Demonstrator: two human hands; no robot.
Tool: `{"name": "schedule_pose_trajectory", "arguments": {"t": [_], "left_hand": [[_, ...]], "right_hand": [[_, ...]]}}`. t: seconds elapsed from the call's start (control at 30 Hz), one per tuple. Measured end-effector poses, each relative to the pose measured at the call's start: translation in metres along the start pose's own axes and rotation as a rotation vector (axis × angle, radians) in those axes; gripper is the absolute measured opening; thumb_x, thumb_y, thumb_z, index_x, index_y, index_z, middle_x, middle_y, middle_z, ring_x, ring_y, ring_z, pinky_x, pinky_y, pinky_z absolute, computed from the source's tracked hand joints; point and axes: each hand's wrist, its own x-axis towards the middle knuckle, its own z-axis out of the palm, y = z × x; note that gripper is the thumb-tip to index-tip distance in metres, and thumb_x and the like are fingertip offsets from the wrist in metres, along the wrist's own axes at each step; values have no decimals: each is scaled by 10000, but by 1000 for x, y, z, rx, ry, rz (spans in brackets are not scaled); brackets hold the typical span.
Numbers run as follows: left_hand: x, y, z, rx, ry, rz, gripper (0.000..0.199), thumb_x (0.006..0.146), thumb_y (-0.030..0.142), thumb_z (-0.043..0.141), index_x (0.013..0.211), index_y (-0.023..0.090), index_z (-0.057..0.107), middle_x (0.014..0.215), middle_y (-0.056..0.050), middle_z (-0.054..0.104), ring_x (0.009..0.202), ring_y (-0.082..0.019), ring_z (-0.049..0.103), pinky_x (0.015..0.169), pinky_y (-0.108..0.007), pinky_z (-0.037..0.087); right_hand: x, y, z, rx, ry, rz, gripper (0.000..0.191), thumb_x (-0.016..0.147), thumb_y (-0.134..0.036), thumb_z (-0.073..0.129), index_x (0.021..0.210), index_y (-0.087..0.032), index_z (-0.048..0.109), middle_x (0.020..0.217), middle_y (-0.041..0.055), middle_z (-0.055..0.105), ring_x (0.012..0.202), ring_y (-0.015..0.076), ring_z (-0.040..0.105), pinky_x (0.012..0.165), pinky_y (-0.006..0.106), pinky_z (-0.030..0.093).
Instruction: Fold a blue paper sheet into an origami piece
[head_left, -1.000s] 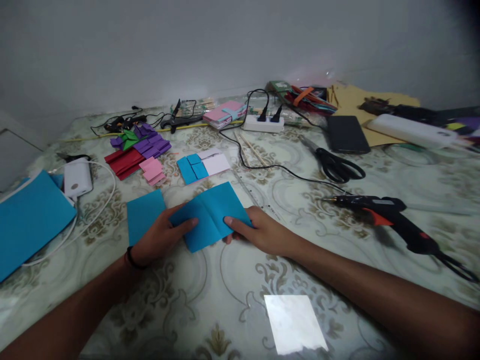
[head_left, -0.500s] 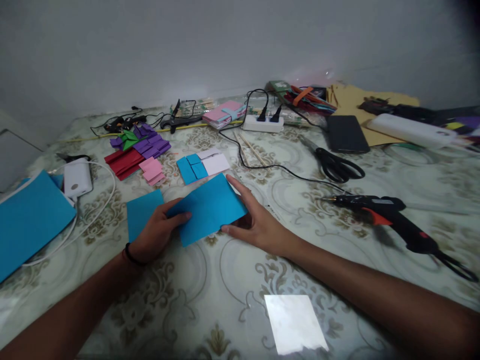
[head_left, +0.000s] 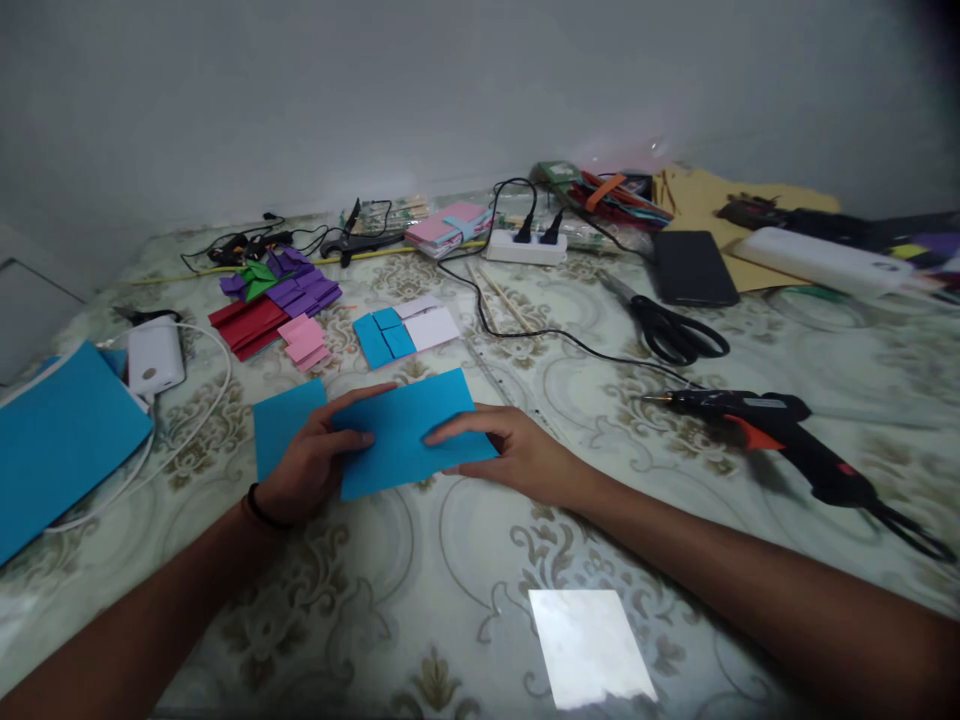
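Observation:
A blue sheet of paper (head_left: 409, 440) is held between my two hands above the patterned tablecloth. My left hand (head_left: 319, 455) grips its left side, thumb on top and fingers behind. At the right edge, my right hand (head_left: 517, 452) has a finger laid across the top face and its thumb at the lower edge or beneath. Another blue piece of paper (head_left: 285, 420) lies flat on the table, partly hidden by my left hand. Just beyond the held sheet are folded blue paper (head_left: 384, 337) and white paper (head_left: 433, 328) pieces.
A black glue gun (head_left: 772, 415) lies at the right, with black scissors (head_left: 671, 325) behind it. A white power strip (head_left: 527, 248) stands at the back, its cord crossing the table. Blue sheets (head_left: 67, 440) and a white power bank (head_left: 156, 357) are at the left. White paper (head_left: 592, 645) lies in front.
The blue sheet has turned and levelled, its far edge now lower. My right hand has shifted from the far corner, with a finger now over the sheet's top. The left hand keeps its hold.

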Motion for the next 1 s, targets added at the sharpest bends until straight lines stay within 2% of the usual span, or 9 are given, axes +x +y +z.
{"name": "schedule_pose_trajectory", "arguments": {"t": [0.1, 0.2, 0.3, 0.4, 0.5, 0.63, 0.7, 0.8, 1.0], "left_hand": [[0, 1, -1, 37, -50, -3, 659, 702, 133, 855, 1341, 269, 768, 1283, -38, 790, 1034, -271, 758, 834, -293, 622], [-1, 2, 0, 61, -83, 16, 606, 714, 141, 847, 1306, 252, 785, 1202, -42, 808, 1011, -258, 760, 878, -298, 615], [-3, 5, 5, 77, -103, 3, 597, 756, 196, 852, 1342, 241, 750, 968, -29, 813, 769, -207, 757, 697, -272, 615], [-3, 6, 10, 53, -108, 34, 667, 875, 378, 809, 1501, 269, 605, 843, -13, 789, 593, -195, 725, 549, -275, 584], [-2, 3, 11, 51, -133, 117, 637, 983, 581, 661, 1497, 213, 585, 780, -54, 795, 638, -239, 763, 594, -309, 609], [-2, -1, 8, 63, -182, 168, 672, 995, 736, 532, 1256, 154, 743, 850, -127, 823, 762, -267, 789, 652, -320, 618], [-3, -1, 6, 94, -231, 185, 666, 976, 743, 563, 1202, 154, 775, 907, -135, 831, 819, -270, 789, 677, -319, 624], [-3, -2, 2, 195, -285, 208, 546, 955, 647, 685, 1224, 181, 776, 961, -111, 835, 878, -258, 783, 720, -308, 630], [0, -3, 3, 345, -185, 132, 396, 931, 532, 778, 1100, 174, 770, 848, -64, 827, 712, -189, 750, 680, -269, 611]], "right_hand": [[0, -1, 0, 13, -19, -17, 265, 833, -364, 881, 1048, -214, 843, 1084, 50, 809, 1001, 178, 728, 904, 286, 566], [0, -3, 1, 43, -39, 34, 296, 896, -438, 816, 1055, -190, 846, 1047, 69, 811, 931, 169, 741, 808, 263, 580], [-1, -3, 3, 73, -14, 110, 413, 950, -542, 726, 917, -143, 827, 865, 74, 789, 717, 132, 703, 661, 238, 558], [-1, -3, 4, 72, 11, 163, 557, 973, -636, 647, 758, -137, 772, 729, 64, 755, 615, 110, 644, 620, 233, 533], [0, -3, 3, 93, 36, 199, 612, 965, -688, 620, 731, -141, 761, 726, 66, 763, 611, 109, 637, 631, 237, 529], [1, -5, 2, 112, 63, 237, 643, 944, -727, 618, 717, -143, 762, 720, 65, 765, 610, 107, 627, 644, 237, 519], [0, -6, 1, 114, 64, 247, 647, 942, -732, 617, 716, -143, 763, 722, 65, 766, 611, 105, 623, 647, 237, 513], [0, -5, 2, 126, 68, 251, 641, 941, -727, 622, 722, -142, 763, 724, 65, 766, 613, 106, 625, 643, 238, 507], [0, -3, 3, 133, 66, 253, 632, 947, -716, 622, 728, -139, 758, 732, 64, 763, 631, 109, 636, 664, 240, 519]]}}
